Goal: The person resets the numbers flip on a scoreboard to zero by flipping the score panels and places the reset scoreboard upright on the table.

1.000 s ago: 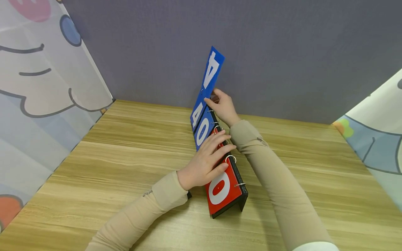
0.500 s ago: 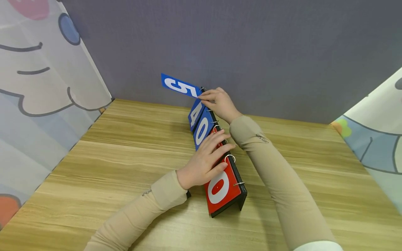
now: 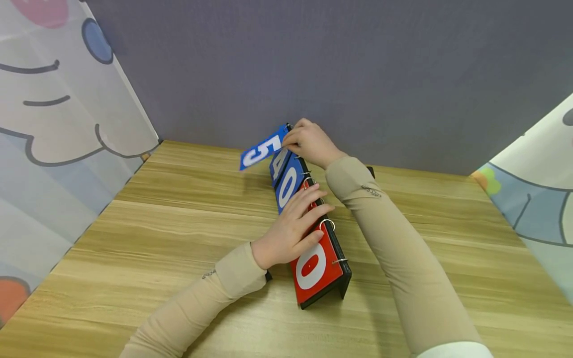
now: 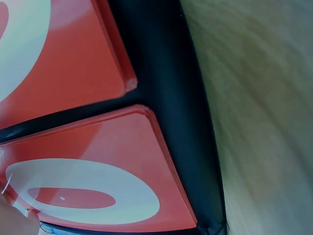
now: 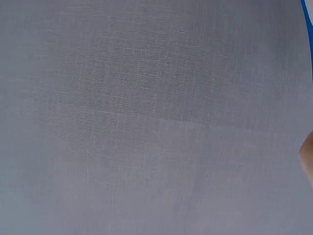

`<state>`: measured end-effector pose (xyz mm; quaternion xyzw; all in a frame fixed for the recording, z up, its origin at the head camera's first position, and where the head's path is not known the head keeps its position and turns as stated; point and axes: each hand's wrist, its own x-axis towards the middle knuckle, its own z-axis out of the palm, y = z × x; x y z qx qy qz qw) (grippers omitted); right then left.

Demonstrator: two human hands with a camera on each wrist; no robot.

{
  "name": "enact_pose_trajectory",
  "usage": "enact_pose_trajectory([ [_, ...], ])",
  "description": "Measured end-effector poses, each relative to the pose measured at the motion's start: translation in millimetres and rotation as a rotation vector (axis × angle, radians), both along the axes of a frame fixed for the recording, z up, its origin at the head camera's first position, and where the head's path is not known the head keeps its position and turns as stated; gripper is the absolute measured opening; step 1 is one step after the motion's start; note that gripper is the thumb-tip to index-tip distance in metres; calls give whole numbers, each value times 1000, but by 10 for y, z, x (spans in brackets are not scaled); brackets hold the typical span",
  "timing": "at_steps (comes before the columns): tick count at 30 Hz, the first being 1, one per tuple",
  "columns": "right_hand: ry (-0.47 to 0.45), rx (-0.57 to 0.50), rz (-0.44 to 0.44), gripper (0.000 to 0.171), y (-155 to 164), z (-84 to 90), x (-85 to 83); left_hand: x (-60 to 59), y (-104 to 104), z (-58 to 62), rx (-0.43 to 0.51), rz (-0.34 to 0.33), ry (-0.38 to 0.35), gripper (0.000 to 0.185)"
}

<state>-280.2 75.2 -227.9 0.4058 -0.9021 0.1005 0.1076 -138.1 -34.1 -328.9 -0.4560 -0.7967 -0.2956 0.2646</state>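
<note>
A black tabletop flip scoreboard (image 3: 343, 283) with ringed number cards stands on the table in the head view. At its far end my right hand (image 3: 313, 144) pinches a blue card bearing a 5 (image 3: 257, 155) near the rings; the card slants out left, over a blue 4 card (image 3: 277, 171). My left hand (image 3: 291, 233) rests with extended fingers across the red cards in the middle. Nearer me lies a red 0 card (image 3: 331, 261), and past the left fingers a blue 0 card (image 3: 286, 191). Red 0 cards (image 4: 122, 147) fill the left wrist view; the right one catches only a blue card edge (image 5: 309, 34).
The wooden table (image 3: 179, 238) extends to both sides of the scoreboard. A grey panel (image 3: 380, 74) rises close behind its far end. Cartoon-printed curtains hang at the left (image 3: 58, 99) and right (image 3: 546, 194).
A blue 4 card standing upright has flipped over the rings and out of sight. The 5 card has swung out to the left and dropped lower. The left hand stays in place.
</note>
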Motion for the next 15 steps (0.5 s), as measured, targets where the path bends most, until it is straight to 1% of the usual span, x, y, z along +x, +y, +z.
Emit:
enact_pose_trajectory([
  [3,-75,13,-10,21,-9,7,-9,2,0,2,-1,1,3,61],
  [6,-140,2,-20,22,-15,-5,-20,5,-5,-6,-4,1,6,60],
  [11,-200,-36,-38,25,-11,-29,-16,13,-13,-21,-8,8,10,60],
  [13,-223,-73,-42,25,-5,-42,-15,13,-14,-27,-5,9,10,60],
  [15,-268,-151,-59,27,13,-75,-20,12,-15,-34,0,7,12,60],
])
